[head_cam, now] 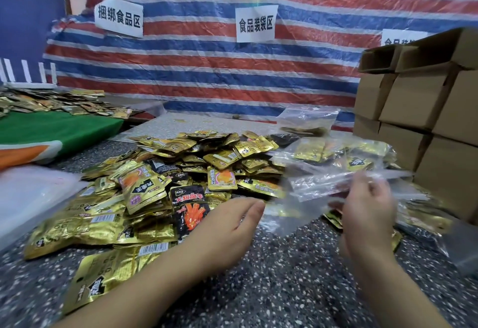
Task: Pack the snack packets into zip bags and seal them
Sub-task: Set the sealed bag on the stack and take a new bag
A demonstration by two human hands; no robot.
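The right hand (367, 208) seems to pinch a blurred clear zip bag (326, 185) beside the snack packet pile (181, 172), the left hand (232, 221) is open, so the thin bag may slip from its fingers.

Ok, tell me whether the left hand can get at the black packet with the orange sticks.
Probably yes. The left hand hovers open right beside the black packet, which lies on top of the pile with nothing covering it.
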